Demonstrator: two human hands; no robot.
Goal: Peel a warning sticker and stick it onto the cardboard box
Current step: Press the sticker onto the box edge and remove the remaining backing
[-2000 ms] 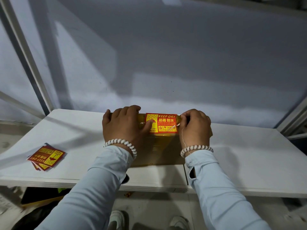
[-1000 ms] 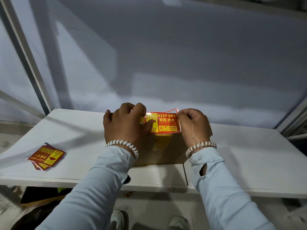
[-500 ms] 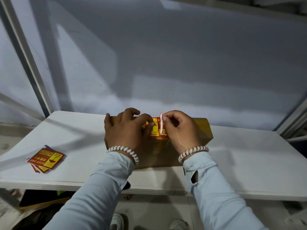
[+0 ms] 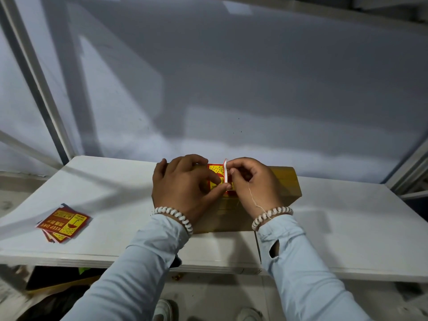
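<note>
A brown cardboard box (image 4: 283,181) lies on the white table (image 4: 347,228) in front of me. On its top sits a red and yellow KEEP DRY warning sticker (image 4: 216,173), mostly hidden by my hands. My left hand (image 4: 183,186) rests on the box's left part, its thumb pressing the sticker's left end. My right hand (image 4: 252,181) pinches the sticker's folded-up edge, which stands upright with its white back showing. Whether the lifted part is the sticker or its backing I cannot tell.
A small stack of the same red and yellow stickers (image 4: 63,224) lies near the table's front left. A grey wall panel stands behind the table, with metal frame posts at far left and right. My shoes show on the floor below the table's front edge.
My right hand has drawn the sticker's right edge up and leftward across the box. The right part of the box top has come into view. My left hand has stayed put.
</note>
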